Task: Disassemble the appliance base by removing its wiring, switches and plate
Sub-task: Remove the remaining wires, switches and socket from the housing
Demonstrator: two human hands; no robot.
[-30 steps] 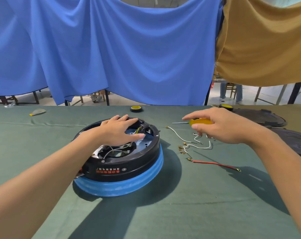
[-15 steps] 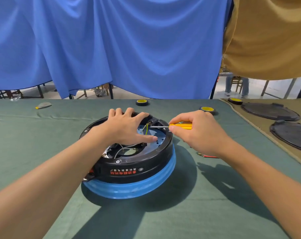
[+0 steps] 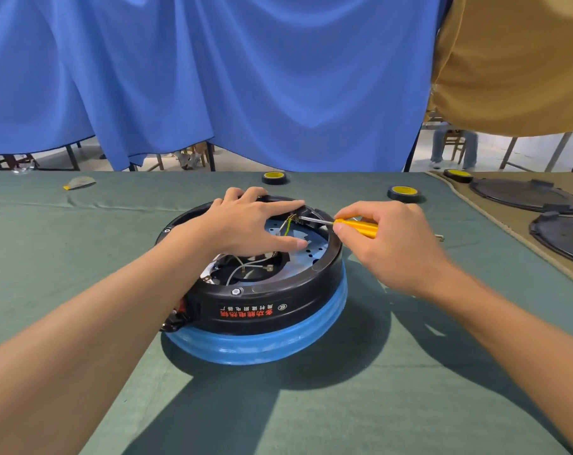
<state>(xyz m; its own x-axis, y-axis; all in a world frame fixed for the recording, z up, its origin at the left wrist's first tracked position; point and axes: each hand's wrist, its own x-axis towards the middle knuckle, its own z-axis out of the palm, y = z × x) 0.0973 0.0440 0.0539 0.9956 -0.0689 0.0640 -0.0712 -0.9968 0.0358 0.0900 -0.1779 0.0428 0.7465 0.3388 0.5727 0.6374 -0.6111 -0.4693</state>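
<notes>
While on table [image 3: 65, 231], appliance base [image 3: 278, 311] beneath hands [image 3: 245, 224] [image 3: 388, 247]

Green cloth [image 3: 81, 290] is covering the tabletop. Blue curtain [image 3: 213, 77] is hanging behind the far edge, with a mustard cloth [image 3: 514, 60] hanging beside it on the right. Three black tape rolls with yellow cores are lying at the far side: centre roll [image 3: 274, 177], right roll [image 3: 403, 193], and a third roll [image 3: 457, 175] on the tan mat [image 3: 521, 224]. Far dark round lid [image 3: 524, 196] and near lid [image 3: 562, 239] are sitting on that mat, close together. Small grey-and-yellow item [image 3: 80, 183] is lying far left. A person's legs in jeans [image 3: 455, 147] are showing below the mustard cloth.
</notes>
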